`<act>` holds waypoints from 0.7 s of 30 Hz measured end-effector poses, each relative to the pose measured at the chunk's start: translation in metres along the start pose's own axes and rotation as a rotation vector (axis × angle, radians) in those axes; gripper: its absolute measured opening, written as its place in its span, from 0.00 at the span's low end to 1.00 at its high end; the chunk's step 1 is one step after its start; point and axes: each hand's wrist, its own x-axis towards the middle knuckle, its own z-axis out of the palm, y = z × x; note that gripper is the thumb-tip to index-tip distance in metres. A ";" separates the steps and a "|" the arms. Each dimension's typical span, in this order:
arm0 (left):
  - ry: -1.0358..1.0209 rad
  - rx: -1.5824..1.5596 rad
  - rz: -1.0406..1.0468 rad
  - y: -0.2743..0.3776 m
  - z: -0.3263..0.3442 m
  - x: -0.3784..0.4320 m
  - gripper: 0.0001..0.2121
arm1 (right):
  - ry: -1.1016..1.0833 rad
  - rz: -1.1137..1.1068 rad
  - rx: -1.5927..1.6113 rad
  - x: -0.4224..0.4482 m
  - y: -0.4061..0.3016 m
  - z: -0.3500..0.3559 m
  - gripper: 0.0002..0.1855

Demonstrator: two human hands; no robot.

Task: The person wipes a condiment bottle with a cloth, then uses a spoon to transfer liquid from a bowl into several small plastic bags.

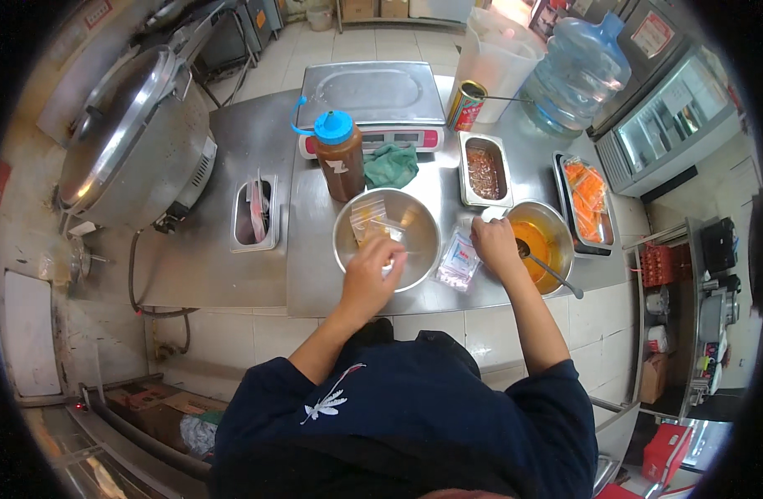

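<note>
My left hand is over the near side of a stainless steel bowl, fingers curled; whether they hold anything is unclear. Small zip-lock plastic bags with yellowish contents lie in the bowl, partly covered by that hand. My right hand is bent down between a pack of small plastic bags and a steel pot. Its fingertips are hidden, beside a small white object. Orange sauce fills the bottom of the pot, with a metal ladle resting in it.
Behind the bowl stand a squeeze bottle of brown sauce, a green cloth and a digital scale. To the right are a steel container of reddish sauce, an open can, a tray of orange packets and a water jug.
</note>
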 end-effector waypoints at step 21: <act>-0.611 -0.582 -0.334 0.050 0.063 -0.003 0.13 | 0.215 -0.021 0.918 -0.098 -0.029 -0.094 0.08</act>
